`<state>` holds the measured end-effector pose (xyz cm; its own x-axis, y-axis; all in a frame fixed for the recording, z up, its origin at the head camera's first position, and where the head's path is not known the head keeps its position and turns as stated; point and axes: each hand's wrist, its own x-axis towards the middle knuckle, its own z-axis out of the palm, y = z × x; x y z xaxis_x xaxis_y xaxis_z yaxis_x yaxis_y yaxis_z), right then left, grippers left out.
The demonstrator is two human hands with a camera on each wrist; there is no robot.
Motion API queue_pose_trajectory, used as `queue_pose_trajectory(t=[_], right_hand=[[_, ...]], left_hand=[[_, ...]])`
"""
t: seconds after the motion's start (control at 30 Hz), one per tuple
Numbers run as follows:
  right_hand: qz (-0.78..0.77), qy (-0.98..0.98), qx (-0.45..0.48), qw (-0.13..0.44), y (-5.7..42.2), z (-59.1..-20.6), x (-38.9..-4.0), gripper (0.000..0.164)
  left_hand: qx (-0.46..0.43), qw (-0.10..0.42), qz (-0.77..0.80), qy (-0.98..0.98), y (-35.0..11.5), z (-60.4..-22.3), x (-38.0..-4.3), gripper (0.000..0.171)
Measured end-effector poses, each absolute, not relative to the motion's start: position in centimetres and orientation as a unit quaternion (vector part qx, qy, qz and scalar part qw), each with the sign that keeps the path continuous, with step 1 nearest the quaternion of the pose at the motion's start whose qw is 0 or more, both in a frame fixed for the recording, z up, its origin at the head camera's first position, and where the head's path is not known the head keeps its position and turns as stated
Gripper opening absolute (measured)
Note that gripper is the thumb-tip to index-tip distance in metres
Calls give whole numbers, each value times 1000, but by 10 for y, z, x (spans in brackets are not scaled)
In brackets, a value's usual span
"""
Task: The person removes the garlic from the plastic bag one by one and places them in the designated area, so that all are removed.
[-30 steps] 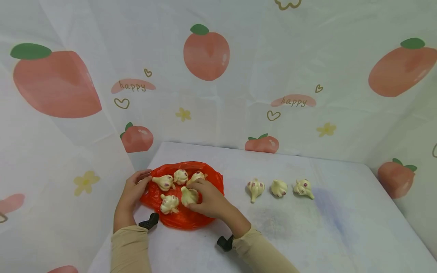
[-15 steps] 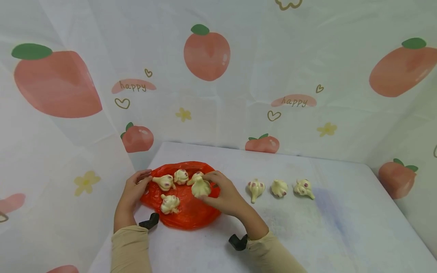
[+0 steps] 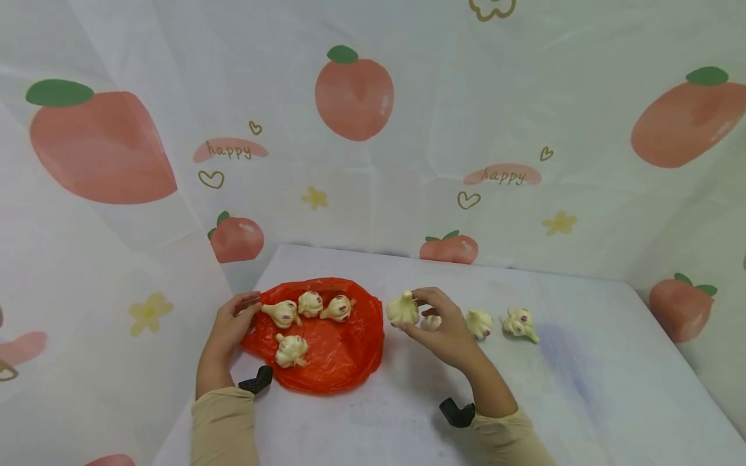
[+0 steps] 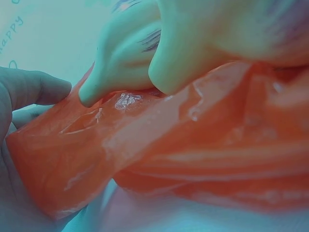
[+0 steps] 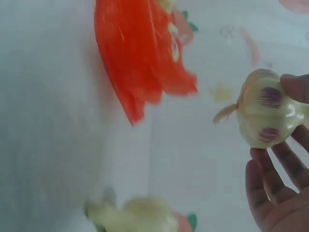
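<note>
My right hand [image 3: 445, 330] pinches a garlic bulb [image 3: 403, 310] between thumb and fingers, up off the table just past the bag's right edge. In the right wrist view this garlic bulb [image 5: 265, 108] shows purple streaks and a thin root end. My left hand [image 3: 229, 327] grips the left edge of a red plastic bag [image 3: 332, 378], with the thumb [image 4: 46, 89] over the film in the left wrist view. Several garlic bulbs lie on the spread bag, among them one garlic bulb [image 3: 291, 350] at the front and another [image 3: 338, 309] at the back right.
Right of the bag stand a garlic bulb [image 3: 480, 323] and another garlic bulb [image 3: 520, 324] in a row. A third garlic bulb [image 3: 431, 322] is partly hidden behind my right hand. The white table [image 3: 361, 433] ends at a fruit-printed cloth backdrop [image 3: 396, 188].
My right hand has lifted a garlic bulb off the red bag and carried it right, past the bag's edge. The left hand has stayed at the bag's left edge.
</note>
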<state>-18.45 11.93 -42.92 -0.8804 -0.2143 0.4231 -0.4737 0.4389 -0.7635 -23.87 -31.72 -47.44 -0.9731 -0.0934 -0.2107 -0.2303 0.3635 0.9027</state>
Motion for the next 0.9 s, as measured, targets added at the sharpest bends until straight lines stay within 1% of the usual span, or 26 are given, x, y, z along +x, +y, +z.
queue_pose_trajectory(t=[0.17,0.5,0.9], right_hand=[[493,-830,193,176,142,-424,-184,51],[499,-829,162,195,177,-417,-182,51],[483,-835,82,249,232,-410,-178,55]], left_hand=[[-96,67,554,824,-320,-473,-240,55],[-113,79,555,820,-321,-486,-229,59],[-105,81,554,822,-319,-478,-239,61]])
